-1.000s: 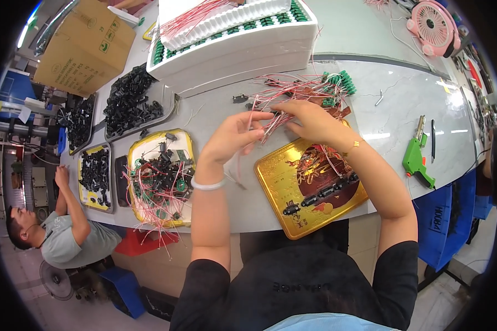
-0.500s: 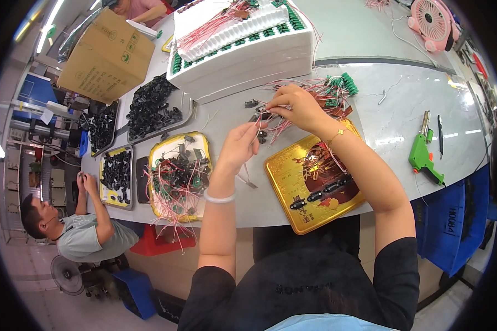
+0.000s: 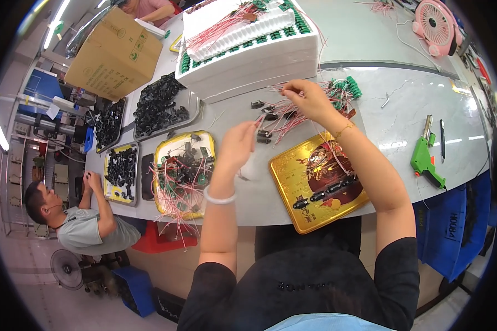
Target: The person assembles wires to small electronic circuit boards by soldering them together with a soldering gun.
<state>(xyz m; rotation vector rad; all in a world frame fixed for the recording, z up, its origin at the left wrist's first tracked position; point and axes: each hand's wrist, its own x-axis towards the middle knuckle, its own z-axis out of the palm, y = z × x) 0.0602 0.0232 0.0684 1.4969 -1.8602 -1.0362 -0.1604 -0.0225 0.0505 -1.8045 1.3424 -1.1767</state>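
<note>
My left hand (image 3: 239, 146) is raised over the table's middle, its fingers pinched on a thin reddish wire (image 3: 259, 119). A slim metal tip (image 3: 243, 177) shows below this palm; its kind is hidden. My right hand (image 3: 310, 102) hovers over a bundle of red and white wires (image 3: 298, 122), thumb and fingers curled together; what they pinch, if anything, is too small to make out. Green coil-like parts (image 3: 346, 88) sit at the bundle's far end. Small black parts (image 3: 264, 135) lie between my hands. Under my right forearm is a gold tin lid (image 3: 284, 165) bearing black parts (image 3: 334, 188).
A white foam box (image 3: 254, 69) stands at the back. Trays of black parts (image 3: 159, 105) and a yellow-rimmed tray of wired parts (image 3: 183, 174) are on the left, near a co-worker (image 3: 94, 223). To the right lie a green glue gun (image 3: 425, 157), a black pen-like tool (image 3: 442, 140) and a pink fan (image 3: 436, 27).
My hands have moved apart; the right has shifted slightly right and up, away from the left. The whole view has shifted a little.
</note>
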